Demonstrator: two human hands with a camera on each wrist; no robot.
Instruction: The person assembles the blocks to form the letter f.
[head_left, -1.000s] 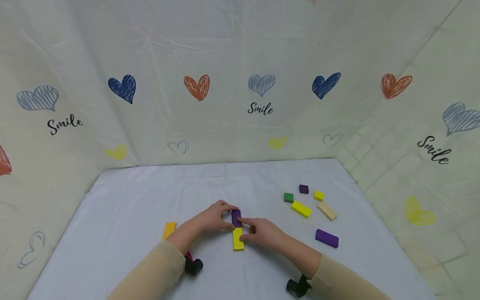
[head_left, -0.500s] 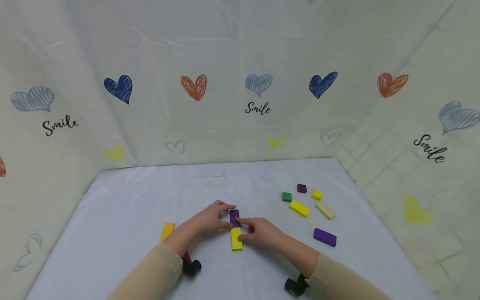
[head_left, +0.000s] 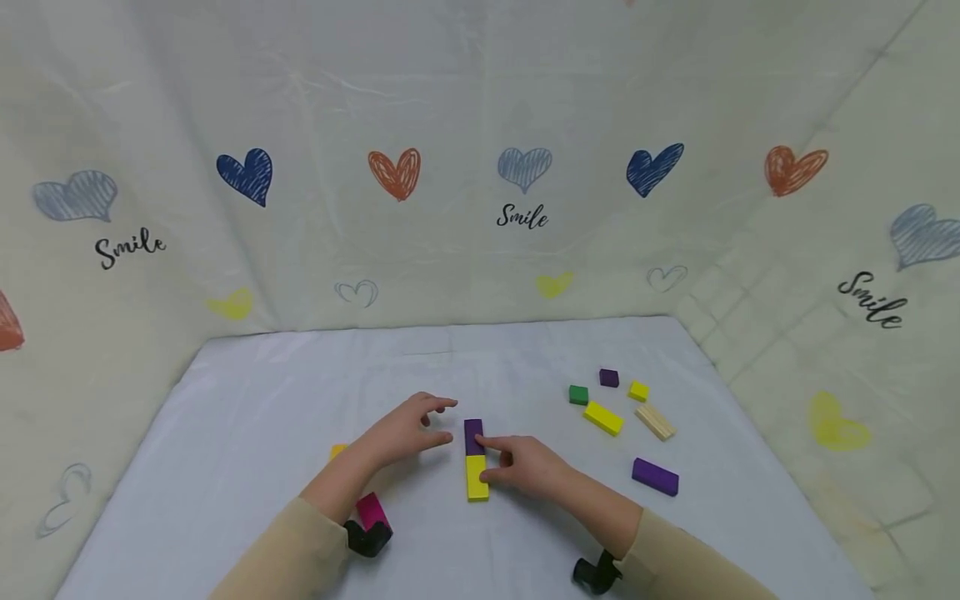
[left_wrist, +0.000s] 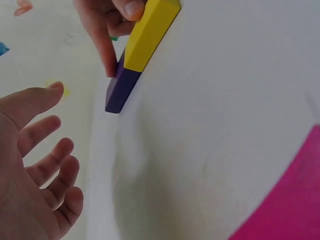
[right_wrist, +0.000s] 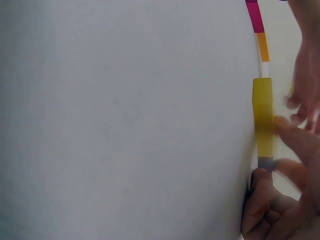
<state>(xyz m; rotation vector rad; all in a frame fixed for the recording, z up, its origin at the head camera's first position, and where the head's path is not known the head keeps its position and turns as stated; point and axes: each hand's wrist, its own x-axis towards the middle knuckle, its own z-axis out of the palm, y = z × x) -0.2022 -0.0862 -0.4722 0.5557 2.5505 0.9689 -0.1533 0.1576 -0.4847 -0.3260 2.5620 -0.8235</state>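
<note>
A yellow block (head_left: 477,479) and a purple block (head_left: 473,435) lie end to end on the white cloth in the head view. My right hand (head_left: 528,467) is at their right side, its extended index finger (head_left: 491,441) touching the purple block and its thumb against the yellow one. The other right fingers are bent under. To the left of the pair, my left hand (head_left: 408,429) is apart from the blocks, thumb and index finger spread with nothing between them. In the left wrist view its loosely bent fingers (left_wrist: 55,165) hold nothing.
Beneath my left forearm lie a magenta block (head_left: 371,508) and a mostly hidden orange block (head_left: 339,450). On the right are a long purple block (head_left: 655,477), a yellow block (head_left: 603,418), a ridged wooden piece (head_left: 656,422), and small green (head_left: 578,395), purple (head_left: 609,378) and yellow (head_left: 638,391) blocks.
My left hand has let go of the purple block and drawn back to the left, uncovering more of the magenta block. The right hand has stayed on the two blocks.
</note>
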